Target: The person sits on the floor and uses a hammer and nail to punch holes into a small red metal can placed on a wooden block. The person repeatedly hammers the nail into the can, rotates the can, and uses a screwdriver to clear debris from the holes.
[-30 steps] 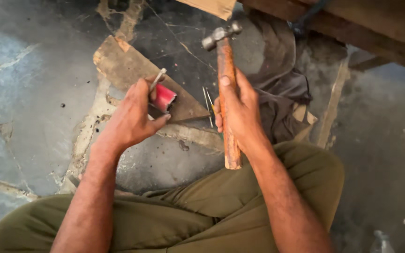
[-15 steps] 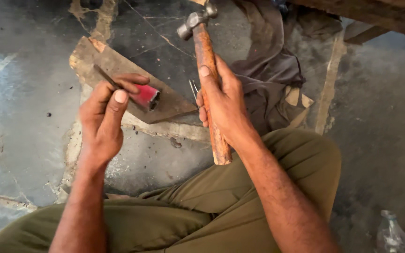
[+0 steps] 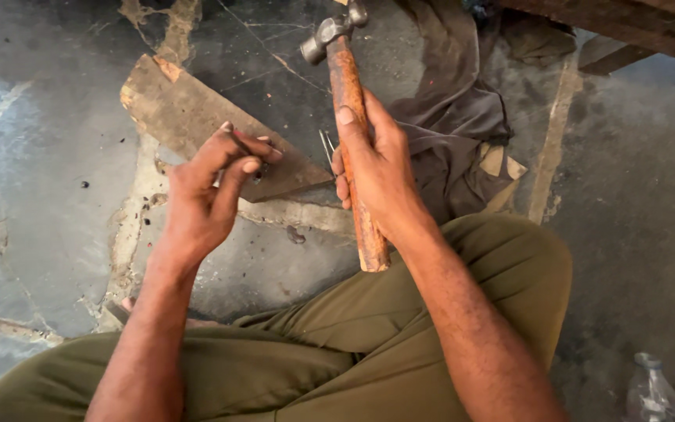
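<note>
Between the person's knees, above the floor, the right hand [image 3: 376, 168] holds a hammer [image 3: 349, 125]. It has a small metal head [image 3: 330, 30] at the far end and a long wooden handle that looks worn and rusty brown. The head is likely the heavy part, so the hammer would tip forward if held loosely. The wood looks hard and stiff, and rough enough not to slip. The fingers wrap tight around the middle of the handle, with the thumb lying flat along the top. A grip lower down, near the bottom end, would probably give a stronger swing.

The left hand [image 3: 212, 191] is partly closed. Its fingertips pinch something small and thin, maybe a nail, but it is too tiny to tell. It hovers just over a flat wooden board [image 3: 189, 117] lying on the cracked grey floor [image 3: 41, 156]. A few thin nails [image 3: 326, 144] lie near the board. A dark cloth [image 3: 455, 117] sits behind the right hand. A clear plastic bottle [image 3: 654, 391] lies at the bottom right.
</note>
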